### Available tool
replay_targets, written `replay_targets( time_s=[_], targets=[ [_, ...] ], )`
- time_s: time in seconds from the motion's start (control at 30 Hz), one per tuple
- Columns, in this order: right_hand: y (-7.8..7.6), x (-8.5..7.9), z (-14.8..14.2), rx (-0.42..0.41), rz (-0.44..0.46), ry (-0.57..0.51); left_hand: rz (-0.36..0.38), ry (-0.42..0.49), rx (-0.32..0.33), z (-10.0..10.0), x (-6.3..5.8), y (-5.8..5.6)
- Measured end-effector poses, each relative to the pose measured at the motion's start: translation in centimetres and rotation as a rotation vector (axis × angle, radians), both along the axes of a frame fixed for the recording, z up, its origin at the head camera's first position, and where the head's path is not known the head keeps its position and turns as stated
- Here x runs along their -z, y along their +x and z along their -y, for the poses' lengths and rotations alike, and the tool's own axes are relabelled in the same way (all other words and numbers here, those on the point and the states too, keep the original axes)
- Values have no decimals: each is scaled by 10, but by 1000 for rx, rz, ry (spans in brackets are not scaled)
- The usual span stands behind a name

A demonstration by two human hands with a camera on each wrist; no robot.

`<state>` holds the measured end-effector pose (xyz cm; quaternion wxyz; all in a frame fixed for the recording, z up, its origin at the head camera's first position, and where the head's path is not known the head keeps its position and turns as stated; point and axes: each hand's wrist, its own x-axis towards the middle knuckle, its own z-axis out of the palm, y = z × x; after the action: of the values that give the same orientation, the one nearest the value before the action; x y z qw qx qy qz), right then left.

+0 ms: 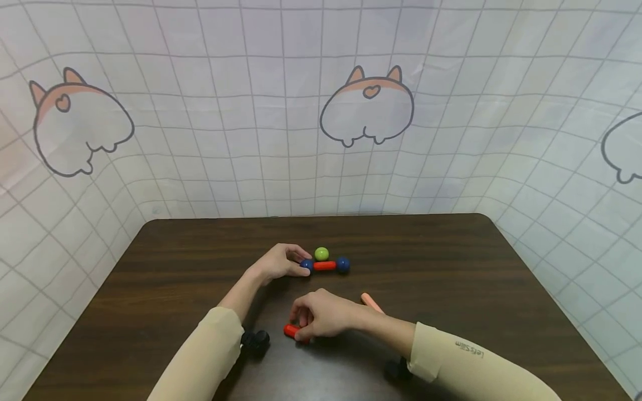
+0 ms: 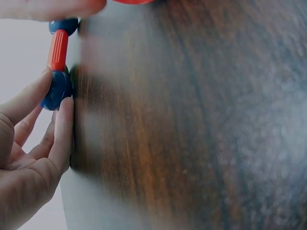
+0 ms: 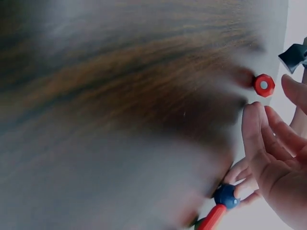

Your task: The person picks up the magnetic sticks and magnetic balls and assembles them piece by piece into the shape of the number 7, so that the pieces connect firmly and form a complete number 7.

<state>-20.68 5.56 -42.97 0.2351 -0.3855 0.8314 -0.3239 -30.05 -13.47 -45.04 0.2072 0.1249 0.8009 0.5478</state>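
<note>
My left hand pinches a dark blue ball between thumb and fingers. A red ridged rod joins that ball to a second blue ball on its right. Just behind the rod sits a lime green ball. Nearer the front, my right hand hovers low over a loose red rod, which lies on the table. In the right wrist view, the loose rod's end shows a pale round centre, and gaps separate it from the thumb and fingertips.
A peach-coloured rod lies behind the right forearm, partly hidden by it. All pieces are on a dark wood-grain table. A white gridded curtain with cartoon prints surrounds its back and sides. Each wrist carries a black device.
</note>
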Motion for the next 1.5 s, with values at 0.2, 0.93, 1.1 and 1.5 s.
replay_targets(
  time_s=[0.2, 0.93, 1.1, 1.5],
  targets=[
    [4, -7, -13, -4, -57, -16, -5, 4, 7, -1, -1, 1],
    [-2, -19, -106, 281, -93, -111, -30, -33, -7, -5, -5, 2],
    [-6, -18, -122, 333, -87, -100, -22, -37, -8, -3, -5, 2],
    [-7, -6, -141, 405, 68, -79, -21, -44, -6, -1, -4, 2]
  ],
)
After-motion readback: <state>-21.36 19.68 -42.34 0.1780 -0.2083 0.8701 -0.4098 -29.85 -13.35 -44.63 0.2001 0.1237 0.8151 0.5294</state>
